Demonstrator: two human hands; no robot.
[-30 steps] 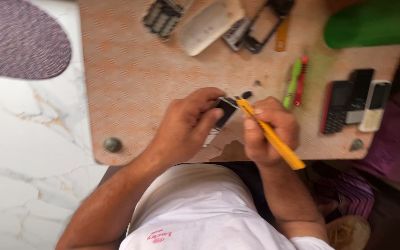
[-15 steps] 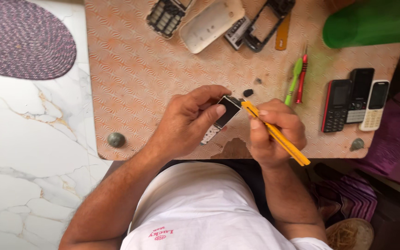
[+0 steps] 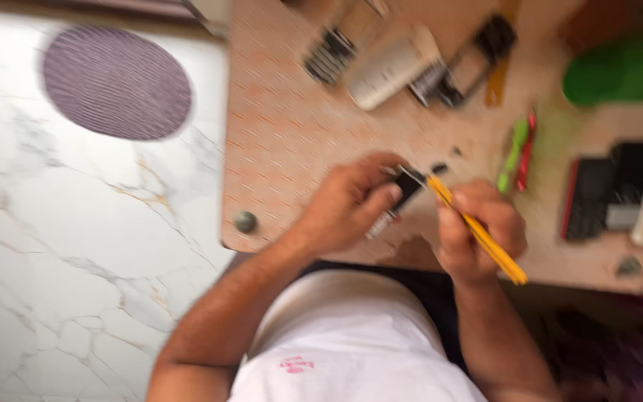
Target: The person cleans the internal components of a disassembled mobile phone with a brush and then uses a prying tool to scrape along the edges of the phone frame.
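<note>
Head view: left hand pinches a small black part (blurred); right hand grips a yellow tool, tip up-left.

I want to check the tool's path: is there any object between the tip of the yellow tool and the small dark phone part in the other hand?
Nothing visible. The left hand holds the dark phone part, and the yellow tool in the right hand has its tip right at the part's edge. The picture is blurred, so contact cannot be confirmed.

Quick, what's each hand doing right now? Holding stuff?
Left hand: closed around a small dark phone part.
Right hand: closed around a yellow tool, its tip against the phone part.
</note>
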